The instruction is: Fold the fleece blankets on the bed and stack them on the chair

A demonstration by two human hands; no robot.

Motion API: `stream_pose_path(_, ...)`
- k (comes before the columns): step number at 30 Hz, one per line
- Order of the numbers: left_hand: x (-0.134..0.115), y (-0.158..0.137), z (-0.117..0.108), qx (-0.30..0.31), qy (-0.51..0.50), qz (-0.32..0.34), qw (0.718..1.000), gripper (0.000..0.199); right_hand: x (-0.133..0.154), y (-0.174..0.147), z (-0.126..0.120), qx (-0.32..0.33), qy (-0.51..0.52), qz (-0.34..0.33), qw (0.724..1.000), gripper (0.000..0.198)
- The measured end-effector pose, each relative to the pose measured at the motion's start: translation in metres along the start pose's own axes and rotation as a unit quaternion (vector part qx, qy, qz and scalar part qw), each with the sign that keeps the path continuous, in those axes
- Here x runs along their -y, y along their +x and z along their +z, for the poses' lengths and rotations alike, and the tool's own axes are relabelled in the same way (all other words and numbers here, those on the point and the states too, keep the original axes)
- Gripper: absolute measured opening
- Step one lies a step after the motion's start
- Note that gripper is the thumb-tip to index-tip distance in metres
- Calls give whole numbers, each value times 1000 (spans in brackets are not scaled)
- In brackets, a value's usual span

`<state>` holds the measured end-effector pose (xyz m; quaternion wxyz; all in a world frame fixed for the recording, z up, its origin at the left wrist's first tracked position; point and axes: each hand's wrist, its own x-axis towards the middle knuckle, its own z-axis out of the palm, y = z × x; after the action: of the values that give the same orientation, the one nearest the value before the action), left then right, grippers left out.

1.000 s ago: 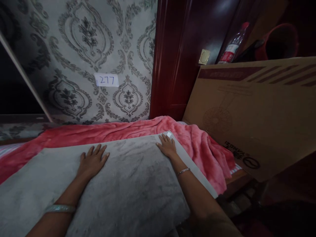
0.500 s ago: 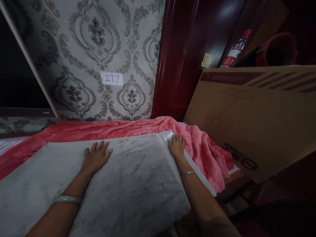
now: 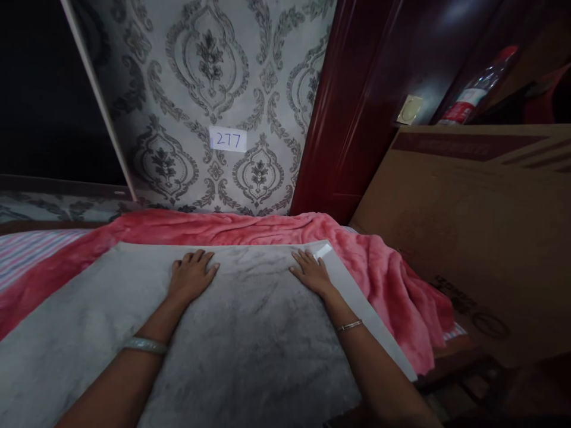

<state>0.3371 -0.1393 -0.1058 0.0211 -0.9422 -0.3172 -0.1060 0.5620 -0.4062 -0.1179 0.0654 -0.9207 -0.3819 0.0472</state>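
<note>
A grey plush cloth [image 3: 250, 345] with a pale, smooth border along its right side is spread in front of me over a pink fleece blanket [image 3: 379, 267]. My left hand [image 3: 191, 276] lies flat on the cloth near its far edge, fingers spread. Palm down, my right hand [image 3: 312, 272] rests close to the far right corner, its fingers apart as well. Just beyond those fingertips a small shiny white patch [image 3: 323, 249] sits on the corner. Neither hand grips anything. The cloth's near part runs out of the picture.
Behind the blanket rises a patterned wall with a paper marked 277 [image 3: 228, 139]. A dark screen [image 3: 49, 95] stands at the left, over striped fabric [image 3: 35, 252]. On the right are a dark red door [image 3: 357, 101], a large cardboard box [image 3: 482, 226] and a plastic bottle [image 3: 477, 89].
My right hand has shifted left, off the cloth's right edge and onto the plush surface. The left hand stays flat near the far edge. The camera view has turned slightly left.
</note>
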Motion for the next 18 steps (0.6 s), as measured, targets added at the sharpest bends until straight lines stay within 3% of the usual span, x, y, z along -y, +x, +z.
stream_pose_path(11,1,2,2,53,-20,-46,997,64,-3,0,8,-5,-11,5,1000,65)
stream_pose_path(18,3,-3,-3,-13,-50,-50,997,54,7,-13,-10,20,3,19,1000,59)
